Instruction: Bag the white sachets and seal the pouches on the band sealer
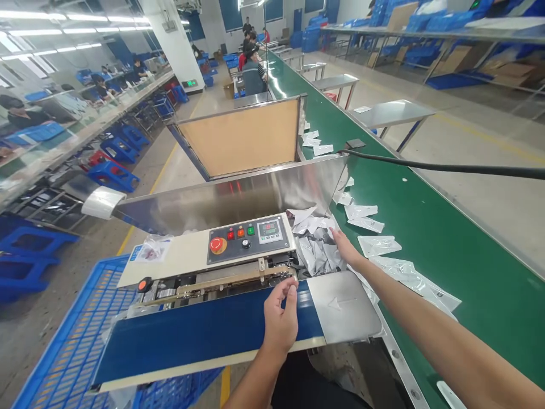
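Note:
My left hand point(281, 318) hovers over the blue conveyor belt point(204, 329) of a band sealing machine point(183, 258), close to the machine's infeed end. Its fingers are curled towards the thumb, and nothing shows between them. My right hand point(346, 248) reaches to the right edge of a heap of silvery foil pouches point(317, 253), fingers stretched out against it. The pouches lie crumpled together beside the control panel point(249, 238), behind the metal infeed plate point(344, 307). The right fingertips are partly lost against the pouches.
A long green conveyor point(426, 238) runs along the right, with white pouches point(378, 245) scattered on it. A black cable point(447, 167) crosses above it. Behind the sealer stand a steel guard point(238, 190) and a framed tan board point(242, 139). A blue crate point(80, 318) sits below left.

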Tool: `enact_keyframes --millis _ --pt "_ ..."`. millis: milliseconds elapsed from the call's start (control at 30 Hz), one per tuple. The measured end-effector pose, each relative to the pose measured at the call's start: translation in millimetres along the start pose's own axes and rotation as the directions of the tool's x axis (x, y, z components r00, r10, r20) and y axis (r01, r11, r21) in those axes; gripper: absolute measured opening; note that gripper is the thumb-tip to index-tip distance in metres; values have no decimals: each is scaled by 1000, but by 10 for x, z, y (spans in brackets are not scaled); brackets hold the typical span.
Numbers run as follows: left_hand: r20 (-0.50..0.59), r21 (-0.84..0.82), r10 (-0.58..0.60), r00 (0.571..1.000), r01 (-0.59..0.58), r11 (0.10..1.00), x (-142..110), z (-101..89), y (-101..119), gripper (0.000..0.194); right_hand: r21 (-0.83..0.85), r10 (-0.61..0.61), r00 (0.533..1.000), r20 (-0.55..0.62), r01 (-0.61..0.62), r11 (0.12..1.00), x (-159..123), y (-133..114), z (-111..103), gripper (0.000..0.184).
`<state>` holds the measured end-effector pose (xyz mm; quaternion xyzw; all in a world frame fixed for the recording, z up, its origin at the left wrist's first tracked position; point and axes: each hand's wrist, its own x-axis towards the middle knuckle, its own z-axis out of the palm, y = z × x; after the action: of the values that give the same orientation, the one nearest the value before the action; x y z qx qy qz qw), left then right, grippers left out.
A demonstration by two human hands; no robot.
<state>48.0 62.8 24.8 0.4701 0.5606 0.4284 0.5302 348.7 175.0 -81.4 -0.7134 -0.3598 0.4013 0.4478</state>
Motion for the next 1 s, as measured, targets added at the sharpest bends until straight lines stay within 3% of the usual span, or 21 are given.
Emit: enact_keyframes --millis 133,233,367,400,467,500,533,567,633,667,700,767,867,933,1000 --pt "85 -15 80 993 -79 997 -66 347 201 44 58 -20 976 -218 33 998 -200 -180 -150 84" --pt "233 -71 155 960 -142 987 -218 852 290 45 145 -44 962 -270 85 986 -875 -52 -414 77" --pt "485 -127 184 855 -139 982 -589 1593 154 47 70 -151 984 -98 158 985 -2265 677 -847 47" --pt "535 -114 174 827 -134 984 -680 1741 68 49 24 -127 986 -106 130 991 -2627 922 -977 41" --pt "623 -55 128 772 -120 991 -826 1964 -153 52 -22 6 949 -315 -14 1000 -3329 1426 -1292 33" --pt "662 -16 95 744 -112 994 -880 2042 -281 54 -3 107 875 -472 -124 992 -3657 1668 -1477 31" --pt "696 29 55 715 -105 994 -922 2099 -415 55 49 218 739 -637 -243 969 -3955 1894 -1673 31" --pt "725 79 14 689 -102 992 -958 2142 -548 56 121 320 559 -764 -364 924 -4210 2099 -1873 35" --pt "768 187 -75 635 -111 976 -1023 2211 -796 57 271 459 274 -845 -520 810 -4548 2433 -2238 52" --pt "783 236 -117 611 -118 964 -1058 2249 -905 56 364 523 163 -836 -548 753 -4624 2558 -2379 60" --pt "792 279 -153 591 -128 952 -1095 2297 -1004 55 452 583 86 -808 -544 707 -4646 2655 -2480 64" --pt "807 337 -198 556 -159 928 -1177 2433 -1170 52 595 678 -1 -735 -482 644 -4588 2773 -2543 57" --pt "842 362 -193 503 -264 894 -1301 2724 -1366 45 673 714 -52 -698 -388 630 -4483 2827 -2360 38" --pt "868 374 -197 455 -340 863 -1377 2950 -1483 43 687 708 -85 -701 -348 638 -4470 2830 -2172 37" --pt "867 421 -236 439 -391 818 -1448 3180 -1599 45 748 753 -103 -650 -262 610 -4449 2825 -2015 42"
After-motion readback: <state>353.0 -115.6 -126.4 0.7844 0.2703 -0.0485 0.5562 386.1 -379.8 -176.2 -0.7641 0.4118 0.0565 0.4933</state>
